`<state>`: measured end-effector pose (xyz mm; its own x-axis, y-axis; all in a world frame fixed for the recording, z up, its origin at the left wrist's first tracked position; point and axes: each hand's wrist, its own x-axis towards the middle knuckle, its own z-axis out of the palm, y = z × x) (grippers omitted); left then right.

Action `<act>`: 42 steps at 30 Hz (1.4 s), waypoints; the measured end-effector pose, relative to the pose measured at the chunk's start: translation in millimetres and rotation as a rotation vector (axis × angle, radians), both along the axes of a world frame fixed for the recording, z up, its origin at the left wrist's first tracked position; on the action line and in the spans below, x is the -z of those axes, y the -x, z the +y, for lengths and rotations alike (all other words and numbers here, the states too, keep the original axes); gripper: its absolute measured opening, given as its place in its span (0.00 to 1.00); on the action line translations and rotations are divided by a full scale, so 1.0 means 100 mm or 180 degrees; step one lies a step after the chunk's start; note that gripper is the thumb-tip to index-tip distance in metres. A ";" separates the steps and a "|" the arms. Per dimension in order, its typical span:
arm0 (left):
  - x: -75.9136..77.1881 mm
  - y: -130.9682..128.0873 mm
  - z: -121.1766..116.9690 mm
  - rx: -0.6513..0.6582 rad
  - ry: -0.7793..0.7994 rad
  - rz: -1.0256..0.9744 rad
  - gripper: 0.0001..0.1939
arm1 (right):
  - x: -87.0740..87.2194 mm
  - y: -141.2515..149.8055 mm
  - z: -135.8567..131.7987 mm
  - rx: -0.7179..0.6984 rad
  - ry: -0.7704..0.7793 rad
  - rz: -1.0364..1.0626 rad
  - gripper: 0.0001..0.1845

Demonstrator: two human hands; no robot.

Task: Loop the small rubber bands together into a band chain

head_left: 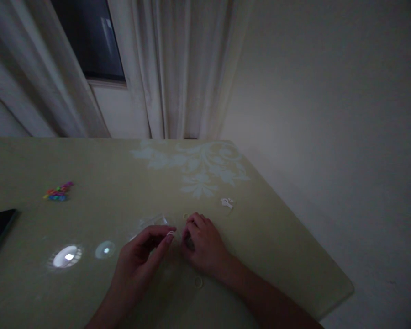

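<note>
My left hand [139, 262] pinches a small white ring-like band [170, 233] between thumb and forefinger. Close beside it, my right hand [205, 244] is closed with its fingers curled down at the table. Something dark and rounded shows under those fingers, too dim to name. Behind my left hand lies a clear plastic piece [157, 220], partly hidden by the fingers. A pale ring [198, 282] rests on the table below my right hand, and another small ring [185, 216] lies just beyond its fingertips.
On the pale green table [99, 173], a pile of small colourful pieces [58, 192] lies at the left. A dark flat device [0, 228] is at the left edge. A small white piece [227, 203] lies beyond my right hand. Curtains [178, 68] and a wall stand behind.
</note>
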<state>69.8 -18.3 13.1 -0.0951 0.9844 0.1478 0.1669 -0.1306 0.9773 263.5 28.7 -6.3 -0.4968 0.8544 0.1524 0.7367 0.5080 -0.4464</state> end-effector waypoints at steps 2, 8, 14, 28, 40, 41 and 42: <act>0.00 0.00 0.00 0.0061 0.0015 0.0044 0.10 | 0.00 0.00 0.00 0.0066 0.0090 0.0113 0.10; 0.00 0.01 0.02 0.0116 -0.0048 0.0222 0.09 | 0.04 0.02 0.01 0.0142 0.0091 0.0222 0.05; 0.05 0.02 0.06 0.0036 -0.0019 0.0248 0.10 | 0.07 0.02 0.05 0.0084 -0.0029 0.0119 0.06; 0.10 -0.07 -0.02 0.0200 -0.0919 0.0372 0.08 | -0.10 -0.03 0.02 -0.0787 0.1970 0.2841 0.19; 0.07 -0.05 -0.02 -0.0008 -0.1114 0.0727 0.04 | -0.11 -0.09 0.03 -0.0463 0.1584 0.2662 0.08; 0.07 -0.04 -0.02 -0.0059 -0.1056 0.0675 0.03 | -0.10 -0.11 0.02 -0.0450 0.1261 0.2336 0.04; 0.08 -0.03 -0.01 -0.0096 -0.0976 0.0609 0.03 | -0.10 -0.13 0.01 -0.0515 0.1001 0.1989 0.04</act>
